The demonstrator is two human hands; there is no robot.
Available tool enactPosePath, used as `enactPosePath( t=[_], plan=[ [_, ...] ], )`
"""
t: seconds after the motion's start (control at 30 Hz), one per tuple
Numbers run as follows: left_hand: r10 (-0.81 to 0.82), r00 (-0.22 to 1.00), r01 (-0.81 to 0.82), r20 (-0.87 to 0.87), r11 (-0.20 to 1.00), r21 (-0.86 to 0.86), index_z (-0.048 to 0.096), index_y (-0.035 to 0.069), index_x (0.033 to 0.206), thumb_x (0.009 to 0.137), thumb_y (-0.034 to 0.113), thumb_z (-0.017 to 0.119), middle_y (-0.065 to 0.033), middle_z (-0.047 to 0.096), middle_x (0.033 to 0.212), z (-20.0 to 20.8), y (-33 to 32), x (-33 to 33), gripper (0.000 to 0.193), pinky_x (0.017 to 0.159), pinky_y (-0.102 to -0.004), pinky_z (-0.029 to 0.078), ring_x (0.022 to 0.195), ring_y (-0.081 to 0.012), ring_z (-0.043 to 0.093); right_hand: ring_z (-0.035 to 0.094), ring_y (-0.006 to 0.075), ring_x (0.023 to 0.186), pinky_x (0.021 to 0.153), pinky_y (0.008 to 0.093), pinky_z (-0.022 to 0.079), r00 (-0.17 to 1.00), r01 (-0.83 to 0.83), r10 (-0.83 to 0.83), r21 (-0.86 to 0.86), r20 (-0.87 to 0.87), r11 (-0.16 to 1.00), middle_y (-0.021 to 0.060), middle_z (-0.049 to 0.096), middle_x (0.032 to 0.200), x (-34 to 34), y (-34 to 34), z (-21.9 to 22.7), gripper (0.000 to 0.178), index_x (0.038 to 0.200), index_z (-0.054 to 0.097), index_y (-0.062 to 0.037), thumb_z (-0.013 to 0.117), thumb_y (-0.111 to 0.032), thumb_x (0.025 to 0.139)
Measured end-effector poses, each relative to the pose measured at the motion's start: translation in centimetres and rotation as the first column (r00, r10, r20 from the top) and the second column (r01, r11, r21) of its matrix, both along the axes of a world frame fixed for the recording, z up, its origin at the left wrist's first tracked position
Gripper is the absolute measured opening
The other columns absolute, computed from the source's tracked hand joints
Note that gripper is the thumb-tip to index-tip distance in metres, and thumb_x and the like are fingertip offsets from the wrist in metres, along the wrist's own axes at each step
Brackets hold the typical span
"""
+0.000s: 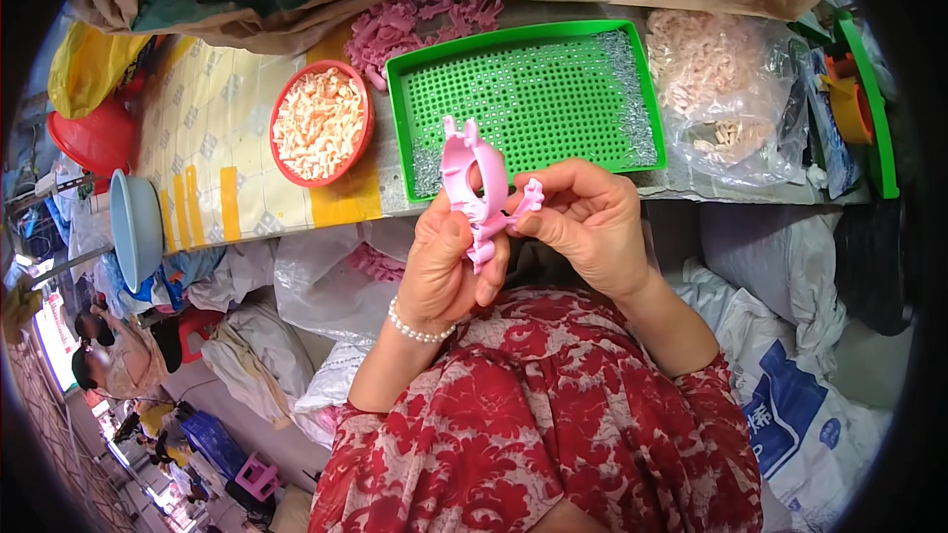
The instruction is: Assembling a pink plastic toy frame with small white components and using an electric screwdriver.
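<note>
In front of my chest, my left hand (441, 262) grips a pink hollow plastic figure part (476, 173) with a round opening and two prongs on top. A pearl bracelet circles that wrist. My right hand (591, 222) pinches a small pink arm-like piece (530, 197) between thumb and fingers, at the side of the larger part. Whether the two pink pieces are joined is hard to tell. Just beyond my hands lies a green perforated tray (528, 35) with many small silvery metal bits (632, 89) along its right side and in its near left corner.
Left of the tray, a red bowl (366, 133) holds small pale peach pieces. Behind are heaped pink parts (405, 28). At right sits a clear bag (765, 104) of pale pieces. A blue basin (136, 232) hangs by the table's left end. Sacks lie below; people appear far left.
</note>
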State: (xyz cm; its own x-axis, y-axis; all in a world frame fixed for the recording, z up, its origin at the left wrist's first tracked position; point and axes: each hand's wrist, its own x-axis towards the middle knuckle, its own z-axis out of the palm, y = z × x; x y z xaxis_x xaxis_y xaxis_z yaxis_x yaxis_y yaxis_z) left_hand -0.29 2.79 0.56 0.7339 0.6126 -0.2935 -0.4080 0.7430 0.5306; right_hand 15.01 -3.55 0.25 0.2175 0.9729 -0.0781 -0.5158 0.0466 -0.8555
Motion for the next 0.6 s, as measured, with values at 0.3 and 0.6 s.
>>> enactPosePath(
  t=[0.3,0.6],
  plan=[
    [-0.098,0.994,0.097,0.038,0.995,0.015,0.039,0.004,0.132,0.086,0.032,0.062,-0.0126,0.061,0.086,-0.2,0.5,-0.7,0.058,0.035,-0.0218,0.043,0.046,-0.0154,0.055,0.062,0.0115,0.086,0.079,0.0241,0.051,1.0,-0.017,0.017,0.112,0.003,0.994,0.0085,0.066,0.094,-0.3,0.1,-0.9,0.023,0.103,0.059,0.0035,0.066,0.001,0.081],
    [-0.003,0.992,0.021,-0.126,0.989,0.146,0.046,0.002,0.124,0.088,0.025,0.061,-0.01,0.063,0.092,0.4,0.3,-1.2,0.045,0.047,-0.0208,0.05,0.064,-0.0135,0.062,0.063,0.0115,0.081,0.075,0.0222,0.051,1.0,-0.009,0.009,-0.028,-0.018,1.0,0.0073,0.066,0.09,-0.8,0.5,-1.6,0.021,0.101,0.06,0.003,0.066,0.001,0.081]
  ],
)
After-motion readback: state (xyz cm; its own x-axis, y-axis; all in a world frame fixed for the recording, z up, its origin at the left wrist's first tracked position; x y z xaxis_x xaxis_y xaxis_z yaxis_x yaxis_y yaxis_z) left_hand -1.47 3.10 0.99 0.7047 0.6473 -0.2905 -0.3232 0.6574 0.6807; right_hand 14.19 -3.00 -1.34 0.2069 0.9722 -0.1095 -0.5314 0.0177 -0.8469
